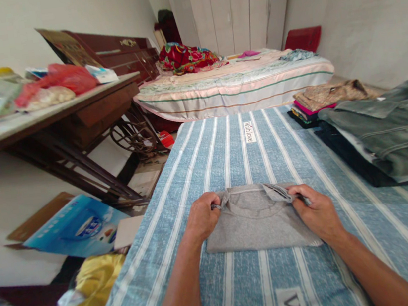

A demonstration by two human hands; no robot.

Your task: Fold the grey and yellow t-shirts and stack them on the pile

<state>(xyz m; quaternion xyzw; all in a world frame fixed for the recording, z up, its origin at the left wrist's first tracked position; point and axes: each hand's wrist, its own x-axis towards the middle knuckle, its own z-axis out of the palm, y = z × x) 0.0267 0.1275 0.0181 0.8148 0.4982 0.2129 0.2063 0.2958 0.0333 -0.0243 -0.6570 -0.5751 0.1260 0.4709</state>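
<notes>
A folded grey T-shirt (256, 221) lies on the blue striped bedsheet (227, 155) in front of me. My left hand (202, 217) pinches the shirt's far left corner, fingers closed on the cloth. At the far right corner my right hand (317, 212) grips the fabric the same way. Both forearms reach in from the bottom edge.
Folded dark clothes (390, 141) are stacked at the right, a smaller pile (326, 96) behind them. A second bed (235, 86) stands beyond. To the left are a cluttered wooden sewing table (59, 112), a blue box (74, 227) and a yellow bag (93, 283) on the floor.
</notes>
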